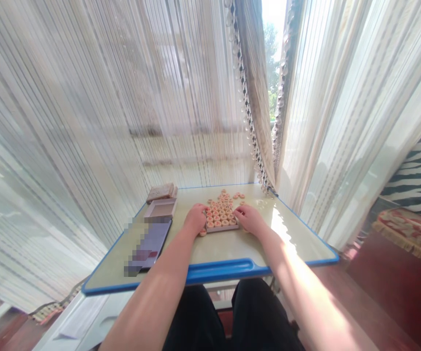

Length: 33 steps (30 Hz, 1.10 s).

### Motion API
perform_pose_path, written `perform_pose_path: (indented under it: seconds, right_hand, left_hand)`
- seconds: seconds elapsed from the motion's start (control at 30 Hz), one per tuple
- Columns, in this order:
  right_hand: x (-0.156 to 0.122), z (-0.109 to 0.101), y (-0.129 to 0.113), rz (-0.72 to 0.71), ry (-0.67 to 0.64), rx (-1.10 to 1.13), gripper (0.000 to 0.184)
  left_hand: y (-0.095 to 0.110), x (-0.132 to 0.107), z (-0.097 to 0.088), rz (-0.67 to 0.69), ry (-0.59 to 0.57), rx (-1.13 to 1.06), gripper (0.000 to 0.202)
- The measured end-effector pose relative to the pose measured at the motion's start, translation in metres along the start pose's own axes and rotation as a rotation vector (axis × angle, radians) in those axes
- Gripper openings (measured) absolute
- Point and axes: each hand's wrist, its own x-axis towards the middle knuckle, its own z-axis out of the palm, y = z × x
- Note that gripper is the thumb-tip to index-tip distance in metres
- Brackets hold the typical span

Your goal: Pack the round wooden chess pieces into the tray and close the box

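Observation:
On a cream table with a blue rim (225, 270) lies a cluster of round wooden game pieces (222, 214), several of them packed in rows in a shallow tray. My left hand (194, 218) rests at the left side of the tray with its fingers curled against the pieces. My right hand (249, 218) rests at the right side, fingers curled toward the pieces. Several loose pieces (237, 196) lie scattered behind the tray. One piece (203, 233) sits just under my left hand. What the fingers grip is hidden.
An open shallow box (161, 208) and a folded board (161, 192) sit at the table's back left. A dark flat device (148, 247) lies at the left. Sheer curtains hang close behind the table. A zebra-patterned seat (420, 180) stands at the right.

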Motion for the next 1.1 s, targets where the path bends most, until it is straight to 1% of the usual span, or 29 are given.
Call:
perform_pose_path:
  seconds: [0.1,0.33,0.5,0.77,0.9,1.0,1.1]
  right_hand:
    - [0.000,0.001,0.000,0.004,0.000,-0.006,0.025]
    - [-0.001,0.001,0.000,-0.010,0.006,0.007,0.025]
    - [-0.003,-0.003,-0.003,-0.018,0.051,0.051,0.024]
    - [-0.003,-0.002,-0.002,-0.033,0.092,0.050,0.025]
    - [-0.003,-0.001,0.000,-0.037,0.101,0.047,0.025]
    - [-0.003,-0.001,0.000,-0.038,0.105,0.038,0.026]
    - [-0.003,-0.001,0.000,-0.042,0.101,0.033,0.025]
  left_hand:
    - [-0.001,0.000,0.000,-0.014,0.000,0.000,0.049]
    - [-0.004,0.002,0.002,0.004,-0.013,-0.001,0.050]
    - [-0.005,0.001,0.001,-0.042,-0.011,-0.009,0.051]
    - [-0.004,0.000,0.000,-0.029,0.013,-0.022,0.047]
    - [-0.002,-0.003,-0.001,-0.050,0.015,-0.035,0.048]
    - [0.002,-0.005,-0.005,-0.016,0.038,-0.052,0.047]
    - [0.008,-0.008,-0.010,0.031,0.071,-0.057,0.040]
